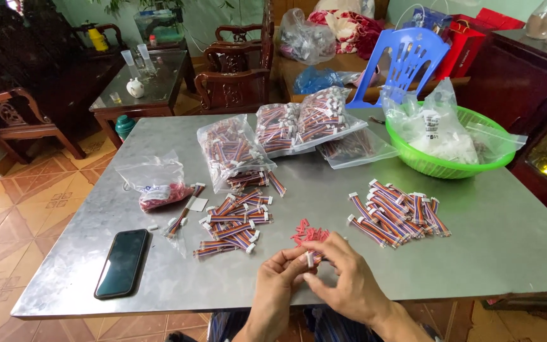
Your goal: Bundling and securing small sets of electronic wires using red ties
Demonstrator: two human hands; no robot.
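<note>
Grey metal desk stands on a tiled floor. At its near edge your left hand and right hand meet, fingertips pinching one small white connector between them. Red loose pieces lie just beyond. Green basket at right holds clear bags of white parts; clear bags behind hold striped wire bundles.

A dull, brushed metal tabletop carries clear, crinkled plastic bags of plastic-sheathed wire harnesses with white plastic plugs. A glossy black phone reflects light beside them. A shiny green plastic basket holds more film bags. Behind stand polished dark wooden chairs and a smooth blue plastic chair.
</note>
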